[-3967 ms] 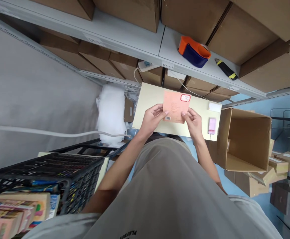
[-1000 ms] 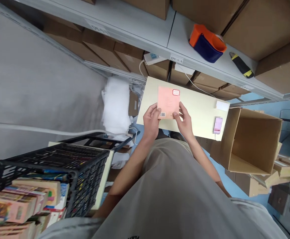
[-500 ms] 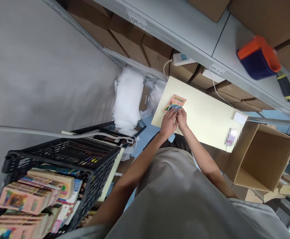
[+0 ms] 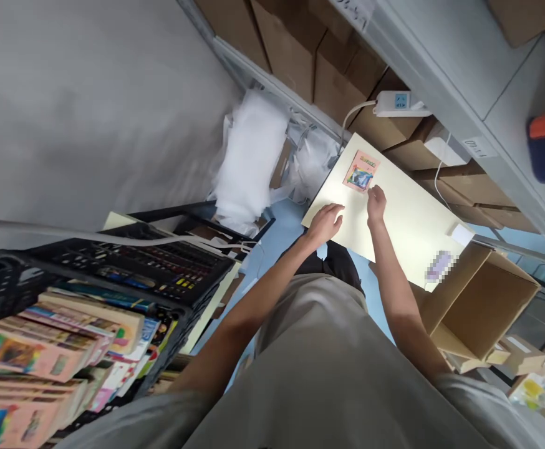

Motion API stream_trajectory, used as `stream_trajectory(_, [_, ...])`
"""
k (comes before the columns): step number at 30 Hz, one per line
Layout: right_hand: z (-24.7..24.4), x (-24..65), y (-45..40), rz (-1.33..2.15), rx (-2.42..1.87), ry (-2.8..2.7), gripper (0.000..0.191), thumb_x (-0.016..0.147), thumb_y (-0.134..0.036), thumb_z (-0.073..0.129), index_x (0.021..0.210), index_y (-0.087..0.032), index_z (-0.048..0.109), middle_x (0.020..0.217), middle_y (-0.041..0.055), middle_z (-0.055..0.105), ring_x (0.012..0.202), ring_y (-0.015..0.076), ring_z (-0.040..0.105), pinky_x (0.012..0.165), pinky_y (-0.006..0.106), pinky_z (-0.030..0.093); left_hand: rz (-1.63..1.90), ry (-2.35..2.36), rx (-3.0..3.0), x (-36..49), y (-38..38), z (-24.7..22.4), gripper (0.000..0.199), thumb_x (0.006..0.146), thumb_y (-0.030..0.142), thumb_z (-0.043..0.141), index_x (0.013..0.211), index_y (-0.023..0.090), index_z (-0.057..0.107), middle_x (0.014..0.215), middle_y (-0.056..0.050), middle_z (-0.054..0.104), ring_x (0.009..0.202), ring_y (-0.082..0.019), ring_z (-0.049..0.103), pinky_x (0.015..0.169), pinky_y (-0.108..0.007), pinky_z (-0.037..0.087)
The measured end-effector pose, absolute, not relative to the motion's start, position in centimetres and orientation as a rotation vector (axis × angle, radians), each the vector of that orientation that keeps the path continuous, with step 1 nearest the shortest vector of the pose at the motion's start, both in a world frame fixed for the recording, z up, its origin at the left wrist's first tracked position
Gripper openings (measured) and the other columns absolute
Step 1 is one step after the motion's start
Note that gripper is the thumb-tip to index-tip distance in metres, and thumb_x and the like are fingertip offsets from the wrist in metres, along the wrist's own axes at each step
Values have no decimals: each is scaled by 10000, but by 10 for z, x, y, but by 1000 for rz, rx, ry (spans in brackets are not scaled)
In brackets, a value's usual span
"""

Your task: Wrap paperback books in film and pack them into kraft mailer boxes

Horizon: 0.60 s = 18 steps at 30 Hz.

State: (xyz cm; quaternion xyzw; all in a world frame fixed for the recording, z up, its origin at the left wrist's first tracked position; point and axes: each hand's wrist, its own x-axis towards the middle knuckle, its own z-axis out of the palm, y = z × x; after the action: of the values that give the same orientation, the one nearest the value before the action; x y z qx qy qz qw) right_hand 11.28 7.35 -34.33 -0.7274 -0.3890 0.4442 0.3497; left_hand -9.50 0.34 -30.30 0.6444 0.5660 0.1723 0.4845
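A thin pink book (image 4: pixel 361 171) with a rainbow-edged picture on its cover lies flat on the cream tabletop (image 4: pixel 394 231), near its far left end. My left hand (image 4: pixel 326 223) hovers over the near left edge, fingers apart and holding nothing. Just off the book's lower right corner is my right hand (image 4: pixel 376 204), its fingers loosely curled with nothing visible in them. Whether its fingertips touch the book I cannot tell.
A black crate (image 4: pixel 174 312) at left holds several stacked books (image 4: pixel 33 352). An open cardboard box (image 4: pixel 487 305) stands to the right. White packing sheets (image 4: pixel 254 156) hang behind, beside shelves of cartons. A power strip (image 4: pixel 398 104) sits above the table; a white cable (image 4: pixel 113 238) crosses the crate.
My hands have come off the pink book and moved apart, the left toward the table's near edge, the right to the right. The book stays on the table; the view has turned.
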Motion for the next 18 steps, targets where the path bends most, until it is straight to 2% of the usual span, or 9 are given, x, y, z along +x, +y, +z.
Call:
stream_trajectory(3, [-321, 108, 32, 1128, -2014, -966, 486, 909, -600, 660, 1186, -203, 711, 1325, 157, 794, 1205, 258, 756, 1096, 479, 599, 423, 1411, 1447, -96, -20, -309, 419, 1068, 127, 580, 1453, 132, 744, 1509, -169, 769, 1440, -309, 723, 1282, -475, 555])
stream_trajectory(6, [-299, 94, -1, 1321, -1991, -991, 495, 913, -621, 681, 1175, -204, 729, 1245, 145, 839, 1091, 245, 805, 1030, 456, 613, 485, 1456, 1344, -90, -38, -311, 405, 1055, 99, 596, 1421, 147, 762, 1465, -166, 793, 1391, -306, 756, 1247, -475, 585])
stream_trajectory(9, [-289, 78, -16, 1478, -1944, -1073, 471, 912, -627, 726, 1138, -214, 750, 1181, 125, 862, 1061, 242, 814, 1013, 445, 615, 588, 1475, 1264, -86, -50, -311, 385, 1040, 63, 588, 1358, 155, 783, 1393, -149, 824, 1322, -292, 787, 1197, -448, 611])
stream_trajectory(14, [-302, 60, -12, 1613, -1802, -1302, 447, 969, -654, 726, 1120, -235, 766, 1177, 99, 857, 1061, 236, 817, 1028, 441, 628, 804, 1605, 1106, -98, -62, -323, 302, 1019, 64, 600, 1166, 218, 815, 1233, -85, 861, 1113, -234, 823, 1049, -386, 651])
stream_trajectory(18, [-317, 50, -8, 1631, -1720, -1453, 442, 998, -681, 729, 1116, -257, 772, 1142, 92, 854, 1060, 247, 812, 1062, 458, 640, 935, 1781, 885, -122, -69, -349, 151, 994, 133, 684, 1032, 229, 794, 1064, -39, 855, 872, -189, 786, 843, -323, 637])
